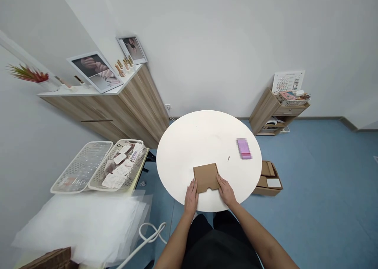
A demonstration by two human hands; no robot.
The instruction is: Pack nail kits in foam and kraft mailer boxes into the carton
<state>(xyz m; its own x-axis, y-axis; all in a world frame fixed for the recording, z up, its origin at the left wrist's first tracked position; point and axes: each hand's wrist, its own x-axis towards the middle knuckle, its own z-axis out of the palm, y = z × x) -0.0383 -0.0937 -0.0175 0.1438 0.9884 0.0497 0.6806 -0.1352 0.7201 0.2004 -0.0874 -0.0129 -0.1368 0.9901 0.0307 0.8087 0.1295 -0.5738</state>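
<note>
A flat brown cardboard box (206, 177) lies near the front edge of the round white table (183, 143). Its lid appears closed, and a half-round notch shows at the front. My left hand (191, 198) holds the box along its left side, fingers against the edge. From the right, my right hand (226, 191) grips the opposite side, with the thumb at the front corner. What lies inside the box is hidden. Farther right on the table is a purple rectangular item (244, 148), blurred into blocks.
At left, white baskets (99, 186) hold packets and cards beside a stack of translucent sheets (79, 221). A wooden cabinet (141, 103) stands behind them. An open carton (267, 190) with smaller boxes sits on the floor at right, and a small shelf unit (262, 111) is by the wall.
</note>
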